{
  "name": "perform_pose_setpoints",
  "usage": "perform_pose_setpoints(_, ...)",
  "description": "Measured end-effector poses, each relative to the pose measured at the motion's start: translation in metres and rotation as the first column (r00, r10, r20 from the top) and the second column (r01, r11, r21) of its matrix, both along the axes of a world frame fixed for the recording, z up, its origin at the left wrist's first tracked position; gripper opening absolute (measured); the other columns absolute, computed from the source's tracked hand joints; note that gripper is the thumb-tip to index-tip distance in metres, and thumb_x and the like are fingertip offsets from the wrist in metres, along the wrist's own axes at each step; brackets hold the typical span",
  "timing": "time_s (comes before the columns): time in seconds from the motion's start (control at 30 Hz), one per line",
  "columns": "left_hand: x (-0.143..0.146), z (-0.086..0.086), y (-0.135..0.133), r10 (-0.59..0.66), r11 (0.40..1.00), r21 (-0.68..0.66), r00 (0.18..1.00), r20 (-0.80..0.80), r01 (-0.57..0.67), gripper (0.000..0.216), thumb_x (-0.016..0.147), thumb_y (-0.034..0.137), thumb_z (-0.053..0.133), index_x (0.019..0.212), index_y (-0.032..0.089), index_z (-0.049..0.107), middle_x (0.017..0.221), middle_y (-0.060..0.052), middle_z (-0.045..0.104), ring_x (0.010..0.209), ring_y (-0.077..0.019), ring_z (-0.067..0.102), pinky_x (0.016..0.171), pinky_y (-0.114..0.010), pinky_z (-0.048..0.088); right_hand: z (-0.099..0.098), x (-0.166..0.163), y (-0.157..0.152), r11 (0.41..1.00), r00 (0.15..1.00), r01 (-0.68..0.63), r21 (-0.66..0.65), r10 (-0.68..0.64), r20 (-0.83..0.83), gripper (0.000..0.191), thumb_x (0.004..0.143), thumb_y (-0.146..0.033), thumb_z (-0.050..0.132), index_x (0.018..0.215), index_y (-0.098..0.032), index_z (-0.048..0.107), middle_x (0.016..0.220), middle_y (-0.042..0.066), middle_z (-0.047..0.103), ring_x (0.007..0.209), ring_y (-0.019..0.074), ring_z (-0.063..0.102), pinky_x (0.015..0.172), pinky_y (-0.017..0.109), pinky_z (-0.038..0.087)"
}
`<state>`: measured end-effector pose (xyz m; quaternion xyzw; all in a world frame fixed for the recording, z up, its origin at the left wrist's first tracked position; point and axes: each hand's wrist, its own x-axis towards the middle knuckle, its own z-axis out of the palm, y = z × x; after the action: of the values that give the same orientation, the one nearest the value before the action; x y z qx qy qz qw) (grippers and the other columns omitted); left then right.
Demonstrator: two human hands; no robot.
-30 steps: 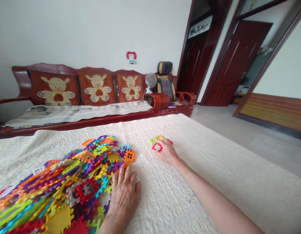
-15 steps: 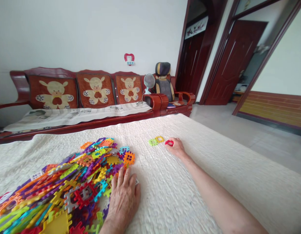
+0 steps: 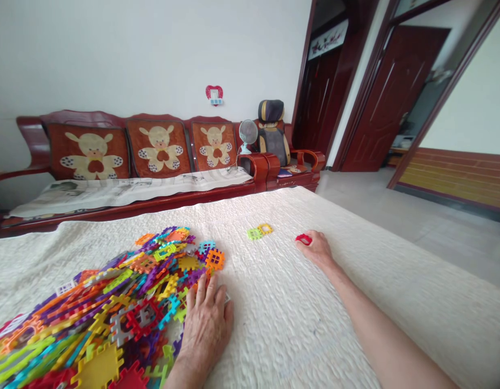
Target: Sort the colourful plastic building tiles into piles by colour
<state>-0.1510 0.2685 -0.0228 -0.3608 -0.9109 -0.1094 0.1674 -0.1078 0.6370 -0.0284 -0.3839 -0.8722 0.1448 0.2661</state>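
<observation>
Plainly curled, the right hand [image 3: 317,249] pinches a red piece [image 3: 298,237].

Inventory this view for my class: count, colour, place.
Plastic pieces: many, multicoloured, left foreground
Separate pieces: two, lime and yellow, centre
Red piece: one, red, right of centre
Cover: one, cream, foreground
Sofa: one, maroon, left background
Cushions: three, rust, on sofa
Sofa cloth: one, whitish, seat
Fan: one, pale blue, sofa end
Armchair: one, maroon, beside sofa
Chair pad: one, dark, on armchair
Heart decoration: one, red, wall
Doors: two, maroon, right
Left hand: one, at plastic pieces
Right hand: one, holding red piece
</observation>
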Motion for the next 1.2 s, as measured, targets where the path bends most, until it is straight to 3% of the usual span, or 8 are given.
perform_pose_setpoints(0.4, 0.004, 0.006, 0.0, 0.033, 0.999, -0.01, 0.994, 0.101, -0.032, 0.032, 0.091, 0.029, 0.043, 0.115, 0.02, 0.062, 0.14, -0.009, 0.049, 0.137, -0.0336, 0.029, 0.111, -0.055, 0.027, -0.006, -0.002, 0.011, 0.999, 0.995, -0.043, 0.015, 0.041, 0.092, 0.043, 0.072, -0.05, 0.058, 0.099, -0.017, 0.066, 0.095, 0.012, 0.062, 0.096, 0.0281, 0.057, 0.086, 0.038, 0.045)
perform_pose_setpoints(0.5, 0.004, 0.007, 0.0, 0.034, 0.999, -0.006, 0.993, 0.115, -0.033, 0.032, 0.09, 0.028, 0.043, 0.115, 0.019, 0.062, 0.141, -0.009, 0.048, 0.138, -0.034, 0.028, 0.111, -0.056, 0.026, 0.0, -0.003, 0.002, 0.991, 0.999, -0.05, 0.127, 0.052, -0.014, 0.045, 0.072, -0.049, 0.058, 0.103, -0.017, 0.063, 0.105, 0.015, 0.06, 0.104, 0.031, 0.055, 0.09, 0.042, 0.044)
perform_pose_setpoints(0.57, 0.004, 0.007, 0.0, 0.032, 0.999, 0.002, 0.992, 0.123, -0.032, 0.032, 0.09, 0.028, 0.043, 0.114, 0.019, 0.062, 0.141, -0.009, 0.048, 0.138, -0.0341, 0.028, 0.111, -0.056, 0.026, 0.005, -0.007, -0.015, 0.966, 0.974, -0.122, 0.229, 0.161, -0.16, 0.045, 0.074, -0.045, 0.057, 0.108, -0.016, 0.06, 0.112, 0.015, 0.058, 0.108, 0.0301, 0.054, 0.093, 0.042, 0.043)
perform_pose_setpoints(0.63, 0.004, 0.006, 0.0, 0.028, 0.999, 0.013, 0.992, 0.125, -0.03, 0.032, 0.09, 0.028, 0.044, 0.114, 0.019, 0.062, 0.141, -0.009, 0.048, 0.138, -0.0338, 0.028, 0.112, -0.056, 0.025, 0.009, -0.017, -0.042, 0.925, 0.906, -0.276, 0.262, 0.341, -0.25, 0.04, 0.076, -0.039, 0.055, 0.109, -0.017, 0.058, 0.111, 0.013, 0.059, 0.105, 0.0263, 0.057, 0.092, 0.039, 0.044)
perform_pose_setpoints(0.8, 0.005, 0.006, 0.0, 0.045, 0.998, 0.048, 0.994, 0.104, -0.05, 0.031, 0.088, 0.028, 0.047, 0.114, 0.018, 0.062, 0.141, -0.009, 0.047, 0.138, -0.0336, 0.029, 0.112, -0.056, 0.026, 0.009, -0.058, -0.138, 0.741, 0.712, -0.67, 0.038, 0.656, -0.251, 0.029, 0.077, -0.025, 0.053, 0.105, -0.021, 0.059, 0.104, 0.007, 0.064, 0.092, 0.0193, 0.062, 0.085, 0.034, 0.049)
perform_pose_setpoints(0.93, 0.004, 0.006, 0.001, 0.053, 0.997, 0.053, 0.993, 0.102, -0.059, 0.031, 0.087, 0.027, 0.049, 0.112, 0.017, 0.064, 0.14, -0.01, 0.048, 0.137, -0.0345, 0.031, 0.111, -0.055, 0.028, 0.008, -0.089, -0.196, 0.623, 0.615, -0.781, -0.031, 0.761, -0.207, 0.045, 0.069, -0.021, 0.062, 0.114, -0.019, 0.055, 0.115, 0.009, 0.061, 0.107, 0.0213, 0.057, 0.096, 0.036, 0.044)
perform_pose_setpoints(1.03, 0.003, 0.006, 0.002, 0.056, 0.997, 0.054, 0.994, 0.092, -0.061, 0.031, 0.086, 0.027, 0.049, 0.111, 0.015, 0.064, 0.139, -0.011, 0.049, 0.136, -0.0347, 0.033, 0.111, -0.055, 0.029, 0.006, -0.101, -0.214, 0.64, 0.637, -0.767, -0.032, 0.756, -0.151, 0.051, 0.067, -0.02, 0.066, 0.117, -0.018, 0.054, 0.116, 0.01, 0.059, 0.11, 0.0219, 0.054, 0.099, 0.037, 0.042)
perform_pose_setpoints(1.2, 0.003, 0.006, 0.001, 0.057, 0.997, 0.049, 0.995, 0.084, -0.061, 0.032, 0.087, 0.027, 0.047, 0.112, 0.015, 0.064, 0.14, -0.012, 0.049, 0.134, -0.0344, 0.035, 0.11, -0.056, 0.03, -0.002, -0.102, -0.216, 0.671, 0.661, -0.742, 0.001, 0.731, -0.168, 0.049, 0.07, -0.021, 0.065, 0.117, -0.014, 0.055, 0.111, 0.011, 0.061, 0.106, 0.0227, 0.055, 0.098, 0.038, 0.043)
